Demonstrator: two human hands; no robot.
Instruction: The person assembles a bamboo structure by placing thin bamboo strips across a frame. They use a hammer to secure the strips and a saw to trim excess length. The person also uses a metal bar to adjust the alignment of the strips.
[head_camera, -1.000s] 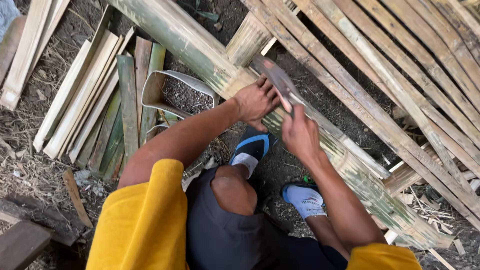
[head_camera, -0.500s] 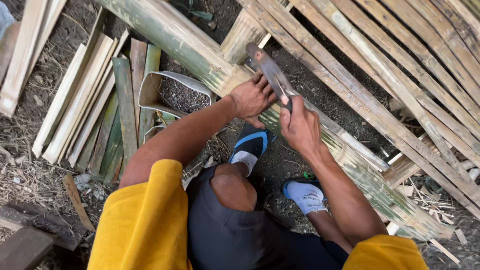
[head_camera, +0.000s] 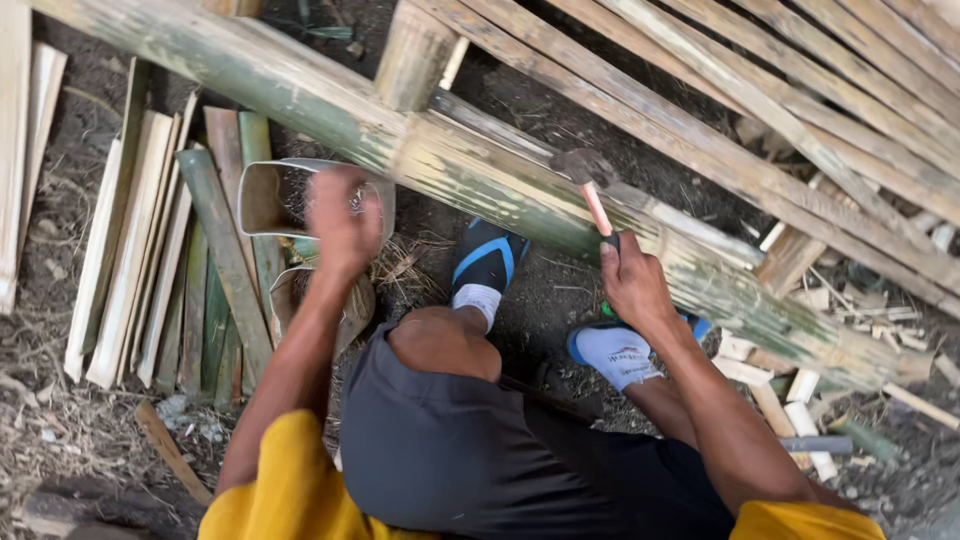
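A thick green bamboo pole (head_camera: 470, 180) lies slantwise across the ground from upper left to lower right. My right hand (head_camera: 630, 285) is shut on the pale red handle of a chopping tool (head_camera: 592, 190), whose dark head rests against the pole's upper side. My left hand (head_camera: 342, 215) is off the pole, blurred by motion, over a curved split bamboo piece (head_camera: 265, 195). Nothing shows in it, and the blur hides its fingers. My feet in blue sandals (head_camera: 490, 262) and white socks stand just below the pole.
Several flat bamboo slats (head_camera: 130, 260) lie side by side on the left. A lattice of long bamboo strips (head_camera: 800, 110) fills the upper right. Short offcuts (head_camera: 800, 395) litter the dirt at the right. A short bamboo stub (head_camera: 418, 50) leans on the pole.
My left hand has left the pole and swung left toward the curved pieces. My right hand slid lower on the handle, and the tool now stands more upright on the pole.
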